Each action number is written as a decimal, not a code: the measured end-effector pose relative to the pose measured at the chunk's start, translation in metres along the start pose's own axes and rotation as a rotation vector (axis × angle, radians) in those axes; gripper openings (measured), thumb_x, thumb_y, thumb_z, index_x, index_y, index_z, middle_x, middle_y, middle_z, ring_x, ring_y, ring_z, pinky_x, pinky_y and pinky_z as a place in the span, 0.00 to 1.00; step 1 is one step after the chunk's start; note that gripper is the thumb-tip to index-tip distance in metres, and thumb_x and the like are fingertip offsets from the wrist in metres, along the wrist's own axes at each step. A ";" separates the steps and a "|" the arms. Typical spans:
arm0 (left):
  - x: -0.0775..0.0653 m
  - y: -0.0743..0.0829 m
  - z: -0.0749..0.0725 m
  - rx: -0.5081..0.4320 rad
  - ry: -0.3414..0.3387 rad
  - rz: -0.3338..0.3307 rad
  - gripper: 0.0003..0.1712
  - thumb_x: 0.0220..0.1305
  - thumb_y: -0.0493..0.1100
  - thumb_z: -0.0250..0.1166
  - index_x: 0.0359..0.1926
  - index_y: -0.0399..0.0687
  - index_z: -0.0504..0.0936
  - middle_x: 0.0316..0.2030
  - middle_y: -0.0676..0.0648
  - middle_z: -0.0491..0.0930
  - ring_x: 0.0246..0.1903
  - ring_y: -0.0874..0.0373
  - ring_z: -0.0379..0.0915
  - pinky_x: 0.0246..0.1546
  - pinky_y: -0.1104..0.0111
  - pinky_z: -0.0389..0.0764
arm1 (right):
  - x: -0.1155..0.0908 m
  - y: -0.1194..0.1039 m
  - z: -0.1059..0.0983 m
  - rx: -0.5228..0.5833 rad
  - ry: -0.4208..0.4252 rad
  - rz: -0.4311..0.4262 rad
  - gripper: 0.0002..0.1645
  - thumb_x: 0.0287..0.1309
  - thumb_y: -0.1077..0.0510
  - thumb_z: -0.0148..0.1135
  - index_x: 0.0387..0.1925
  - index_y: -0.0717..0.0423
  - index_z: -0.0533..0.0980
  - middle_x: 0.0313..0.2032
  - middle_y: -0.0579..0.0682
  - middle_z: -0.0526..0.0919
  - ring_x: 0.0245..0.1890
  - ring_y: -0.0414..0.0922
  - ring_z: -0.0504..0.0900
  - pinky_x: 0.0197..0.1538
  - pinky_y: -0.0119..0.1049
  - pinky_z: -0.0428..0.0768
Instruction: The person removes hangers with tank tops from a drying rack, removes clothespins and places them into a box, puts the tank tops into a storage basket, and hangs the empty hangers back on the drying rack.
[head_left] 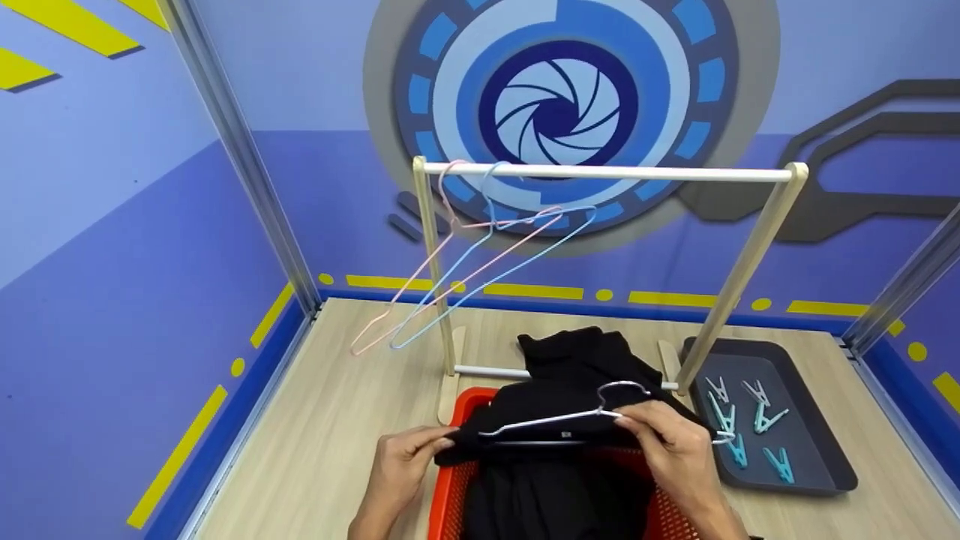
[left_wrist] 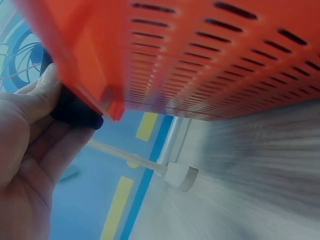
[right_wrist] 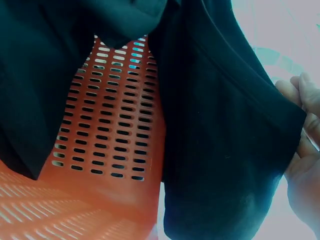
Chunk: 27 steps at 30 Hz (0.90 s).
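A black shirt (head_left: pixel 577 364) drapes over the back rim of the red basket (head_left: pixel 444 487), a small label showing at its neckline. Inside the neckline lies a pale wire clothes hanger (head_left: pixel 544 421), its hook upright and one end poking out past my right hand. My left hand (head_left: pixel 401 461) pinches the shirt's left edge between thumb and fingers, beside the basket rim (left_wrist: pixel 100 55). With thumb and fingertips, my right hand (head_left: pixel 671 442) grips the hanger near its hook; black cloth (right_wrist: pixel 235 130) also meets these fingers in the right wrist view. More black cloth (head_left: pixel 551 499) fills the basket.
Behind the basket stands a drying rack with a white top bar (head_left: pixel 637 173). A pink hanger (head_left: pixel 409 281) and a blue hanger (head_left: pixel 525 259) hang at its left end. On the right, a dark grey tray (head_left: pixel 814 420) holds several clothespins (head_left: pixel 780 465).
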<state>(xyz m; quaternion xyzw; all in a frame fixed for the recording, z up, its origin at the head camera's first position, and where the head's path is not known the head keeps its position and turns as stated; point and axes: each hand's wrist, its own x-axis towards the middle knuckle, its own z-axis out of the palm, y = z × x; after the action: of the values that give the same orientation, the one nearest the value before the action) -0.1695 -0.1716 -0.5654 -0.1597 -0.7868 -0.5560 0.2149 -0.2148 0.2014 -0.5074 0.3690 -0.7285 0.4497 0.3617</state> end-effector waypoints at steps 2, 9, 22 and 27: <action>0.001 0.003 -0.001 -0.004 0.011 0.014 0.10 0.65 0.31 0.73 0.45 0.46 0.94 0.39 0.53 0.91 0.41 0.59 0.89 0.41 0.72 0.87 | -0.001 0.001 -0.003 -0.006 0.014 0.002 0.26 0.39 0.86 0.73 0.37 0.60 0.88 0.34 0.52 0.89 0.34 0.43 0.86 0.43 0.23 0.79; 0.001 0.004 -0.001 0.008 0.084 0.070 0.09 0.64 0.32 0.74 0.43 0.44 0.94 0.40 0.51 0.91 0.40 0.54 0.90 0.42 0.73 0.86 | 0.004 -0.009 -0.016 0.007 0.061 0.040 0.25 0.38 0.88 0.69 0.36 0.63 0.87 0.33 0.55 0.88 0.36 0.41 0.85 0.46 0.23 0.79; 0.001 0.002 0.002 0.041 0.169 -0.017 0.07 0.62 0.31 0.76 0.38 0.46 0.95 0.36 0.54 0.91 0.36 0.61 0.89 0.37 0.73 0.87 | -0.004 -0.003 -0.028 0.043 0.064 0.073 0.23 0.40 0.88 0.67 0.36 0.67 0.87 0.32 0.58 0.88 0.37 0.38 0.85 0.45 0.21 0.79; 0.000 0.001 0.003 0.043 0.175 -0.105 0.06 0.64 0.32 0.75 0.38 0.47 0.95 0.36 0.55 0.91 0.36 0.60 0.89 0.36 0.73 0.87 | -0.007 0.000 -0.029 0.043 0.054 0.070 0.25 0.36 0.90 0.66 0.35 0.68 0.87 0.31 0.59 0.87 0.37 0.36 0.85 0.44 0.20 0.80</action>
<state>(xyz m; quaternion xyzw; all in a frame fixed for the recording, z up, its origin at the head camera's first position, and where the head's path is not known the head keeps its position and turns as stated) -0.1693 -0.1689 -0.5655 -0.0647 -0.7840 -0.5615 0.2567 -0.2063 0.2294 -0.5043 0.3388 -0.7211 0.4874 0.3573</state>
